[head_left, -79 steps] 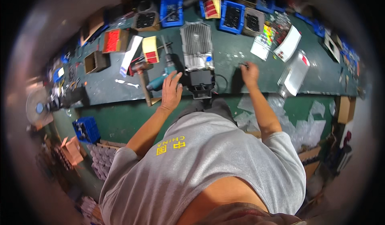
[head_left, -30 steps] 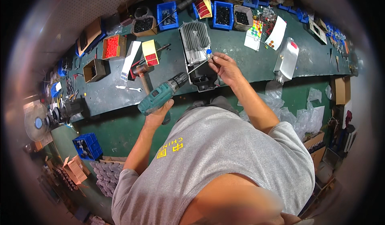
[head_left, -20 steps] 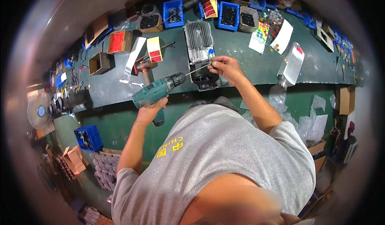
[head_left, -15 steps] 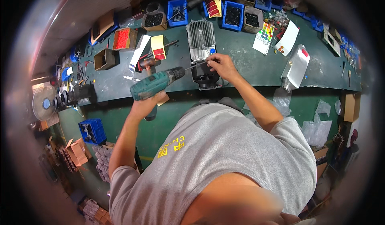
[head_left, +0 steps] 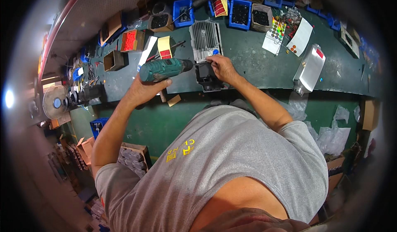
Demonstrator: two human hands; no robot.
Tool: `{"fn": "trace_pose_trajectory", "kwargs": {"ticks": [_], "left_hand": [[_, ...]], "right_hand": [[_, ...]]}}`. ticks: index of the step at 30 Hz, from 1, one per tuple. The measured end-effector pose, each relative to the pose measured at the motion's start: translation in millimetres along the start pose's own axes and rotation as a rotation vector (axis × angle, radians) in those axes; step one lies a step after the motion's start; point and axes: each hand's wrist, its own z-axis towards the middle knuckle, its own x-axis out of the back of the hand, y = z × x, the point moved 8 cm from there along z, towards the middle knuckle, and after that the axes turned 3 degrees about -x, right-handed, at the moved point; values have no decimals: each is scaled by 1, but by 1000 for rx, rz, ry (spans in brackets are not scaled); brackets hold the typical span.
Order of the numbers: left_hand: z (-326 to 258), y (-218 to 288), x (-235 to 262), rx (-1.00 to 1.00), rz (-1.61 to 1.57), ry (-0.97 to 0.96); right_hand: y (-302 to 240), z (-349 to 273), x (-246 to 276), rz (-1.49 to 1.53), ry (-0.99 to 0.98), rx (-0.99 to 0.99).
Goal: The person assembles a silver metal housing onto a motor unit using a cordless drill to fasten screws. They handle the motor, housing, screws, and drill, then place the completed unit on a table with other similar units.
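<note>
My left hand (head_left: 144, 92) is wrapped round the grip of a green and black cordless drill (head_left: 165, 70), held level above the near part of the bench. Its chuck points right, toward a grey finned metal housing (head_left: 206, 37) with a black box-shaped part (head_left: 208, 75) at its near end. My right hand (head_left: 225, 69) bends over the join between the housing and the black part. Thumb and forefinger are pinched together there; whatever lies between them is too small to make out. A round blue spot (head_left: 215, 52) shows on the housing just beyond the fingers.
Blue bins (head_left: 240, 15) and cardboard boxes (head_left: 160, 22) of small dark parts line the bench's back. Left stand a box of red pieces (head_left: 132, 40) and a fan (head_left: 56, 102). Sticker sheets (head_left: 274, 37) and another silver housing (head_left: 309, 70) lie right.
The drill has swung up and away from me, its chuck now nearer the housing. My right hand has shifted slightly left. The bit that showed near my fingers is no longer clearly visible.
</note>
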Motion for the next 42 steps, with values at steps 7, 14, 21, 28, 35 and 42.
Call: {"fn": "trace_pose_trajectory", "kwargs": {"ticks": [7, 14, 21, 28, 35, 42], "left_hand": [[13, 42, 6, -31, 372, -59], [38, 83, 3, -51, 539, -152], [60, 106, -7, -50, 699, -257], [66, 99, -7, -63, 762, -244], [67, 97, -9, -63, 719, -239], [63, 103, -16, -108, 710, -180]], "right_hand": [[2, -4, 1, 111, -12, -86], [-8, -11, 7, 18, 2, -82], [-53, -34, -22, -403, -320, 157], [-52, -36, -27, -475, -356, 164], [-53, -33, -26, -500, -408, 133], [-49, -35, -28, -501, -423, 145]]}}
